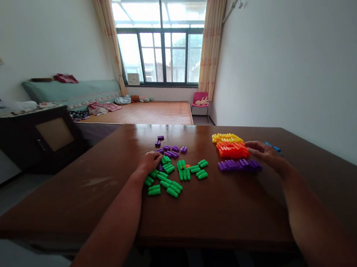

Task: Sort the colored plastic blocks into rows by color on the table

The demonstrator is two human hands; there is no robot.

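Looks fwd & down across a brown table (pixel 211 206) bearing small plastic pcs in several colours. Reaches in from bottom L & bottom R w/ two bare forearms. Lays L hand (pixel 151 161), palm down, fingers curled, over the far L edge of the loose pcs. Has fingertips right beside loose purple pcs (pixel 175 154) and green pcs (pixel 172 190); can't tell if pinching one. Extends R hand (pixel 266 153) to the R end of an orange row (pixel 233 150), fingers slightly bent, tips at or v. near that end; can't tell if gripping anything.

Includes, around mid-table: green pcs spread nearest the wearer, some paired side by side, plus one small orange pc (pixel 187 166) among them; purple ones scattered mostly just beyond. Shows, farther R: three lined-up rows close together, i.e. yellow row (pixel 226 137) farthest, orange in middle, purple row (pixel 237 165) nearest. Has a few blue pcs (pixel 273 146) past R hand, partly hidden by it.

Takes in, in bkgd: bed (pixel 150 111) w/ cloths (pixel 104 108) toward its L; pink chair (pixel 200 95) w/ pale plush toy (pixel 201 102); lg. window (pixel 151 38) btwn patterned curtains (pixel 211 32), w/ square clock (pixel 133 78) at its lower L corner; dark cabinet (pixel 55 135) at far L.
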